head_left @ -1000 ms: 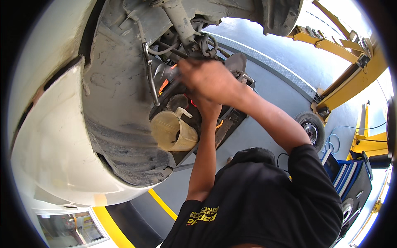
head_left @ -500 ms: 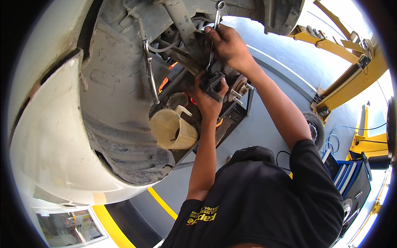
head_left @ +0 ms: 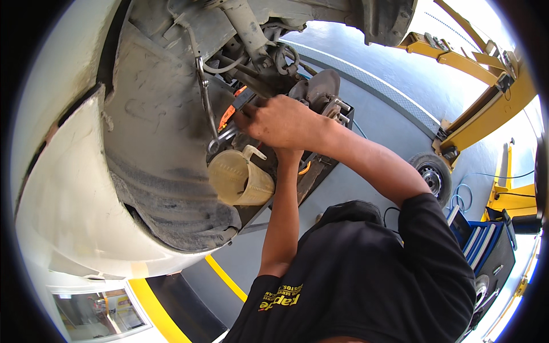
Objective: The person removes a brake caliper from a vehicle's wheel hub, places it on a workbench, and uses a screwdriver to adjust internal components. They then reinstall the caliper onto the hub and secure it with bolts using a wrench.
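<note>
My right hand (head_left: 280, 121) is closed around a combination wrench (head_left: 226, 136), its ring end pointing left above a translucent measuring jug (head_left: 241, 180). Beneath it is my left hand (head_left: 289, 156). The right hand covers the left one's fingers, and I cannot make out what they hold. Just beyond the right hand lie a dark block-like piece (head_left: 244, 98) and an orange tool (head_left: 227, 117). Shiny locking pliers (head_left: 206, 97) hang from a hose in the wheel well. A brake disc (head_left: 323, 86) and a hub with studs (head_left: 337, 108) sit right of my hands.
A white car's fender (head_left: 68, 188) and wheel-well liner (head_left: 163, 154) curve along the left. Suspension parts (head_left: 243, 26) hang overhead. A dark cart (head_left: 311, 186) stands below my hands. Yellow lift arms (head_left: 474, 126), a wheel (head_left: 432, 177) and a blue hose (head_left: 460, 197) are at the right.
My right hand has come down and left with the wrench, which swung from upright to pointing left. It now covers my left hand and the black bracket-like part seen there before.
</note>
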Action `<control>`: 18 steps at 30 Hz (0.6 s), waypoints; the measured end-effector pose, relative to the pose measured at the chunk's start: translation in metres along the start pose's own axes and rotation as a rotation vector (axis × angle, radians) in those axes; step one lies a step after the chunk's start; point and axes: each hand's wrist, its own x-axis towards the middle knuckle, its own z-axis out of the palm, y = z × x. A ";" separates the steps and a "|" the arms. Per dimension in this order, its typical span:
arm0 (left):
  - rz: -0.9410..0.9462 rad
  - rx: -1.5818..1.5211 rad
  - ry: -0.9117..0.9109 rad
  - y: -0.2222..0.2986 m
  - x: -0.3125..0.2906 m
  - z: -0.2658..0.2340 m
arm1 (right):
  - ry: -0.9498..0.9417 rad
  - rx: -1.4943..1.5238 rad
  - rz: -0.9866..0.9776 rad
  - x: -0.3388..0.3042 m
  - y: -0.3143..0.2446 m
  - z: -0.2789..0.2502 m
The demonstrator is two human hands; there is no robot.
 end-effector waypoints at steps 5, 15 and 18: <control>-0.053 -0.133 -0.013 0.015 0.015 0.003 | 0.255 0.439 0.272 0.003 0.028 -0.035; -0.189 -0.306 0.007 0.079 0.049 -0.030 | 0.375 0.457 0.780 -0.004 0.081 -0.011; -0.098 -0.254 -0.018 0.069 0.045 -0.026 | 0.232 0.439 0.591 -0.001 0.050 -0.019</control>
